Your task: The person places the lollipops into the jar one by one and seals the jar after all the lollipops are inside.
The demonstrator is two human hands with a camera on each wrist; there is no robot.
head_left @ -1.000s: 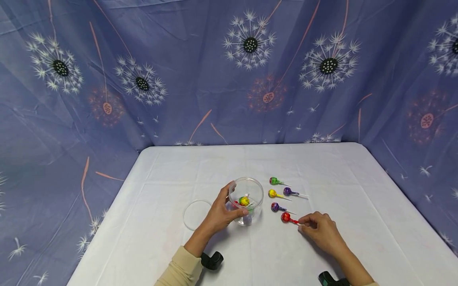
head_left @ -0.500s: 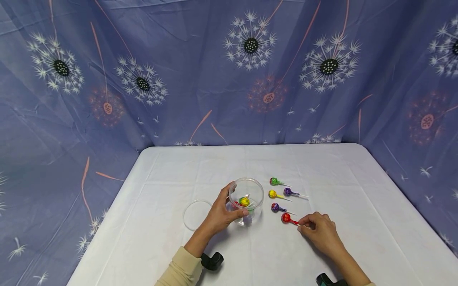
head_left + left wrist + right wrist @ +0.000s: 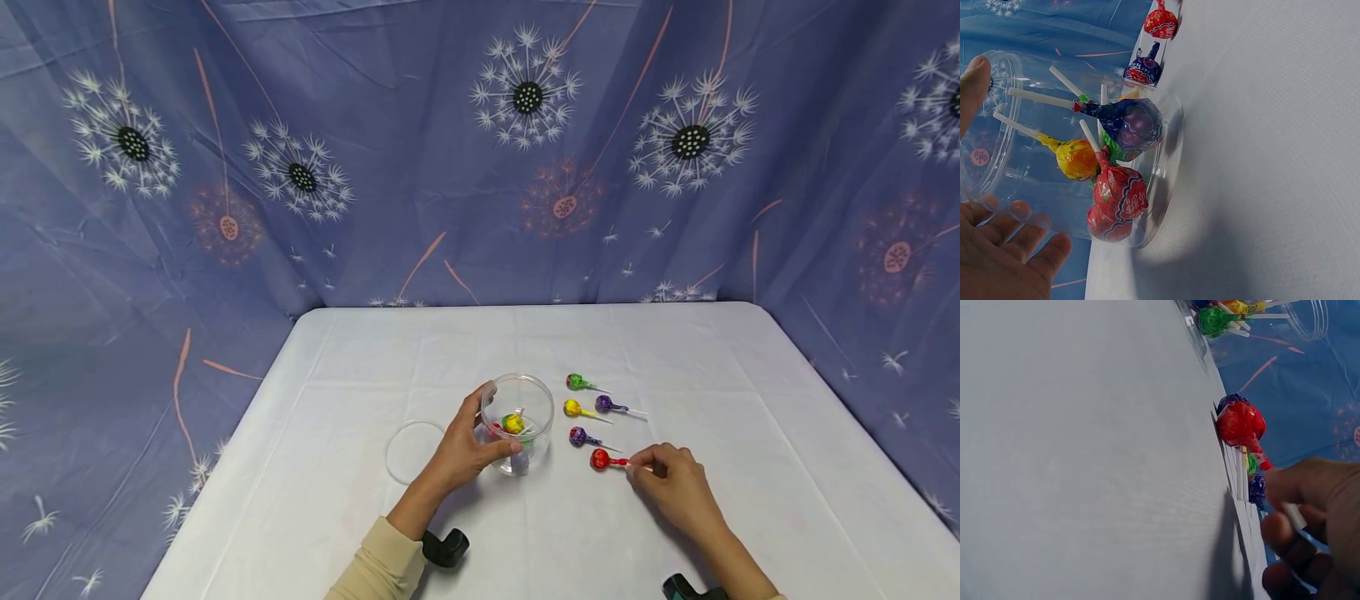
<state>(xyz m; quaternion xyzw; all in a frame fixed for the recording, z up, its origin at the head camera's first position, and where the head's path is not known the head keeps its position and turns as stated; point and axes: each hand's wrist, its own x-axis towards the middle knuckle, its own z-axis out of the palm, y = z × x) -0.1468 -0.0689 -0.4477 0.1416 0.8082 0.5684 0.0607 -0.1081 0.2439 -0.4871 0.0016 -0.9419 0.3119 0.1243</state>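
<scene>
My left hand [image 3: 467, 446] grips a clear plastic jar [image 3: 537, 448] around its side, thumb in front. Inside the jar lie several wrapped lollipops, among them a yellow lollipop [image 3: 1077, 159], a purple lollipop [image 3: 1132, 125] and a red-wrapped lollipop [image 3: 1121, 192]. To the right, my right hand [image 3: 675, 487] pinches the stick of a red lollipop [image 3: 600, 460] between thumb and fingertips. In the right wrist view, the stick's white end pokes out past the thumb, and the lollipop's head [image 3: 1241, 424] points away from the hand. Whether that head touches the table is unclear.
Behind the red lollipop lie a green lollipop [image 3: 576, 382], a yellow lollipop [image 3: 572, 408] and two purple lollipops, one nearer [image 3: 578, 437] and one farther [image 3: 604, 403]. A clear round lid [image 3: 387, 454] lies left of the jar. White cloth [image 3: 360, 358] covers the table.
The red lollipop's stick end has risen slightly, so the stick looks more level in the head view. The left hand and jar hold their place.
</scene>
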